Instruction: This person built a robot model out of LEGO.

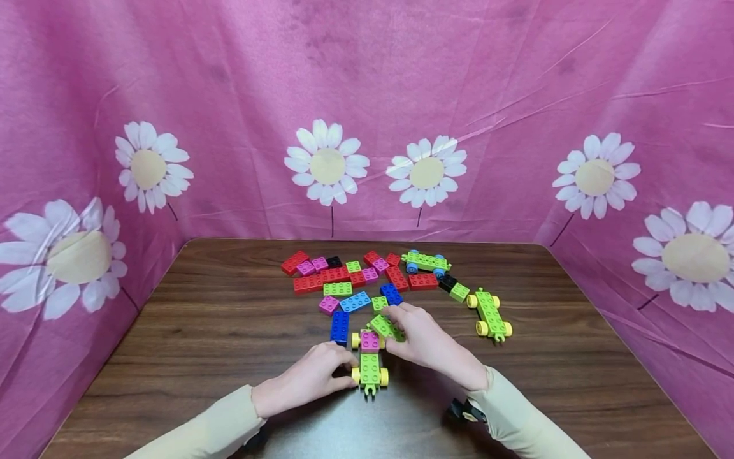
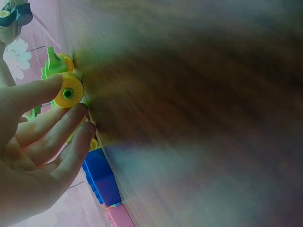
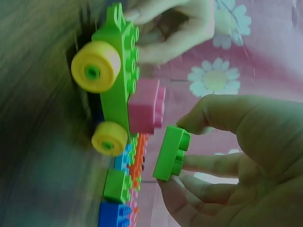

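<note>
A lime green toy car base (image 1: 370, 368) with yellow wheels stands near the front of the table, a pink brick (image 1: 369, 341) fixed on its far end. My left hand (image 1: 312, 376) holds the base from the left, with thumb and fingers about a yellow wheel (image 2: 69, 91). Just beyond the pink brick, my right hand (image 1: 427, 341) pinches a lime green brick (image 3: 170, 152) between thumb and fingers. In the right wrist view this brick is off the table, close to the pink brick but apart from it.
A dark blue brick (image 1: 339, 327) lies just left of the base. Behind are several loose red, pink, green, blue and black bricks. One green car base (image 1: 425, 262) with blue wheels is at the back; another green car base (image 1: 490, 313) with yellow wheels stands on the right.
</note>
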### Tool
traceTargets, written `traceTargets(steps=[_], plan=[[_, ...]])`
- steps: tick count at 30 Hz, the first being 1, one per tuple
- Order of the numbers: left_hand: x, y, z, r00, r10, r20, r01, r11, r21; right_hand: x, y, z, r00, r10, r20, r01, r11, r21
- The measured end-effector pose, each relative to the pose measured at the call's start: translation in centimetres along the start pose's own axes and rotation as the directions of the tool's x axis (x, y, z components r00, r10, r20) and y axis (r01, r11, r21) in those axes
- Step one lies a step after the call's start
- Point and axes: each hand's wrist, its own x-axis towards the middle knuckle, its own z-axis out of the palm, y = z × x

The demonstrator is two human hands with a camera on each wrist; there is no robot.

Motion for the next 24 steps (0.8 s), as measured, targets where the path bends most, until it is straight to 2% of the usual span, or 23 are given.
traceTargets(steps=[7,16,24], plan=[[0.1,0.1,-0.1,1.0,-0.016,0.009,0.016,1.0,-0.024,0.0,-1.2,0.5,0.999,-0.016,0.045,0.015,1.0,0.02],[0.3,0.2,-0.2,0.999,-0.027,0.03,0.028,0.998,-0.054,0.3,-1.6,1.0,0.996,-0.005,0.086,0.003,1.0,0.015],[0.3,0.1,-0.1,0.999,-0.03,0.029,0.031,0.998,-0.047,0.4,-1.9,0.9,0.996,0.004,0.09,-0.007,0.999,0.037]])
